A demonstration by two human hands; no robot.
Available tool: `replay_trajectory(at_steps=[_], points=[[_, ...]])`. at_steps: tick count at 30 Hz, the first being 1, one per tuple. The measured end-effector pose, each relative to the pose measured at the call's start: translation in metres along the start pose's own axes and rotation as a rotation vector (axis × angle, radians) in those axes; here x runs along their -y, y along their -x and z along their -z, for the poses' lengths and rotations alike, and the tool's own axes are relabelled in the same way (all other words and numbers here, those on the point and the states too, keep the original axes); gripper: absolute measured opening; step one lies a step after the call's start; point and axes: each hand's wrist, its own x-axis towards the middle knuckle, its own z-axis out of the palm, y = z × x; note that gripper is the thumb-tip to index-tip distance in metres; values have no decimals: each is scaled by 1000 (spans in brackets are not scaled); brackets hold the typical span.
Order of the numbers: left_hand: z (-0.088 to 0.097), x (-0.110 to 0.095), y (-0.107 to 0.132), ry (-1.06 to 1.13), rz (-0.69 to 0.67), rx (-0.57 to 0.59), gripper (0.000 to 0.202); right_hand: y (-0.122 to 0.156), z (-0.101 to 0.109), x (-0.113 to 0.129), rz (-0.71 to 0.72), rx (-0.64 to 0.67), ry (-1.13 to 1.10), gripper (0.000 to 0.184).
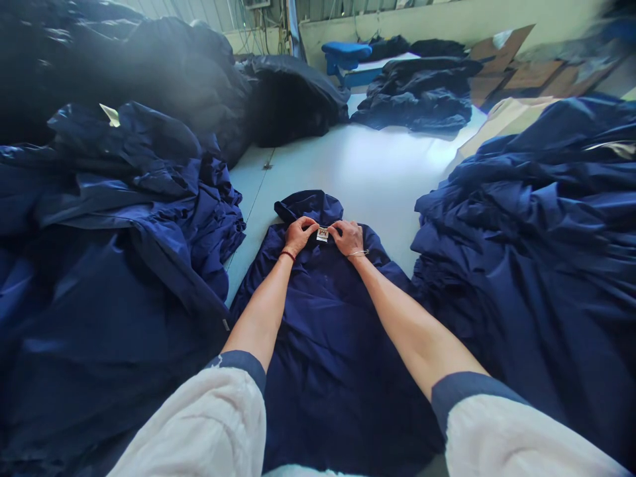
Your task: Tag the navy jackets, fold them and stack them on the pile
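A dark blue hooded garment [328, 344] lies flat on the pale table [368, 172] in front of me, hood pointing away. A small white label [322, 234] sits at its neck. My left hand [299, 234] pinches the collar fabric just left of the label, fingers curled; a red band is on that wrist. My right hand [348, 237] grips the collar just right of the label, fingers curled too, with a thin bracelet on the wrist. Both arms reach straight forward.
A big heap of blue garments [124, 252] rises on my left and another [536, 252] on my right. Darker piles [417, 99] lie at the far end, beside a blue stool [346, 54] and cardboard [501, 116].
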Motion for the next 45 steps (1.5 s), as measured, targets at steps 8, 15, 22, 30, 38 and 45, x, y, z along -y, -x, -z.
replay_trajectory(at_steps=[8,15,22,30,38,45], points=[[2,0,2,-105,-10,45,20,0,-1,1,-11,-12,8,28],[2,-2,3,-156,-9,37,15,2,4,5,-5,-16,-27,24],[3,-6,5,-206,-1,55,16,2,5,5,9,5,-2,26],[3,-7,4,-202,-18,33,21,1,3,4,-8,-19,-22,26],[4,-14,6,-195,-34,55,15,1,4,5,-7,-24,-43,26],[6,-15,5,-265,-65,90,20,1,4,5,-9,-17,-7,26]])
